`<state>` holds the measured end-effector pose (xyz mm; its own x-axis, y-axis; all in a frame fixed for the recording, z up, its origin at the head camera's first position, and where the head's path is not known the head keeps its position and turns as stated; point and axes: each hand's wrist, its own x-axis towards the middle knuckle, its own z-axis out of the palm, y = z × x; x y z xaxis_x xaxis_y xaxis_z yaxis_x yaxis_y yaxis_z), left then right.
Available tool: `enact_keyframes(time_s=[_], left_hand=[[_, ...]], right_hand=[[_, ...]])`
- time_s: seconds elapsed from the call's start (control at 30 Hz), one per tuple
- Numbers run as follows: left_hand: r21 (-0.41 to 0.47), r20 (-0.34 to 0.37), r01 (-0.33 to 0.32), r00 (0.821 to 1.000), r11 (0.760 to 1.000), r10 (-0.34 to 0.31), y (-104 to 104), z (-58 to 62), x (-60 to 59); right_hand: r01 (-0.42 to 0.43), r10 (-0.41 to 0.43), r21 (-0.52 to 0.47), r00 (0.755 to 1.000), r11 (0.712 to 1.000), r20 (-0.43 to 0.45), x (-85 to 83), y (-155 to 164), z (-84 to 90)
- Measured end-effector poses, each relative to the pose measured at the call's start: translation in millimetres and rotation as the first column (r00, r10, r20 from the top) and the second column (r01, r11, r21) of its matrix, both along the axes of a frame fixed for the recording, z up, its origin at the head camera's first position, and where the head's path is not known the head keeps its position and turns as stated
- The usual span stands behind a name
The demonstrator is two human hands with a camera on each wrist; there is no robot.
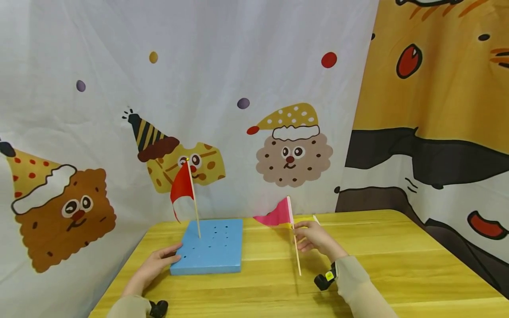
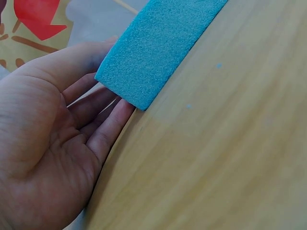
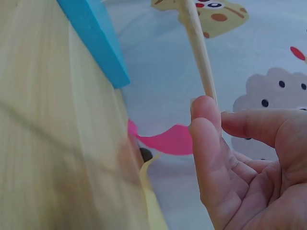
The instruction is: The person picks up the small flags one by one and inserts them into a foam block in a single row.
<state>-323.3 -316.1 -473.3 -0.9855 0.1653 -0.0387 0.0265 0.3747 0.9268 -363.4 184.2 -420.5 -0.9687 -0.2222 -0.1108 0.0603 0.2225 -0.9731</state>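
A blue foam block (image 1: 222, 260) with several small holes lies on the table. A red flag (image 1: 183, 183) on a thin wooden stick stands in it, leaning slightly. My left hand (image 1: 157, 263) holds the block's left edge; in the left wrist view the thumb lies over the top and the fingers are against the side. To the block's right, my right hand (image 1: 314, 238) pinches the wooden stick (image 3: 199, 52) of a pink flag (image 1: 278, 213) between thumb and fingers. The stick is nearly upright, its bare end pointing down over the table.
A yellow flag (image 1: 304, 219) lies behind my right hand, partly hidden by it. The wooden table (image 1: 222, 293) ends at a hanging cloth (image 1: 199, 88) printed with cartoon snacks. Blue crumbs (image 2: 218, 65) lie near the block's front.
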Motion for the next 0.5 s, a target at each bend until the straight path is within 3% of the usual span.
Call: enact_keyframes(time_s=[0.2, 0.5], left_hand=[[-0.013, -0.025, -0.016, 1.000, 1.000, 0.016, -0.7, 0.1, 1.4], [-0.007, -0.004, 0.004, 1.000, 1.000, -0.004, -1.9, 0.4, 2.5]], right_hand=[[-0.016, 0.015, -0.008, 1.000, 1.000, -0.024, 3.0, -7.4, 13.1], [-0.016, 0.015, -0.014, 0.999, 1.000, -0.033, 5.3, -9.0, 19.3]])
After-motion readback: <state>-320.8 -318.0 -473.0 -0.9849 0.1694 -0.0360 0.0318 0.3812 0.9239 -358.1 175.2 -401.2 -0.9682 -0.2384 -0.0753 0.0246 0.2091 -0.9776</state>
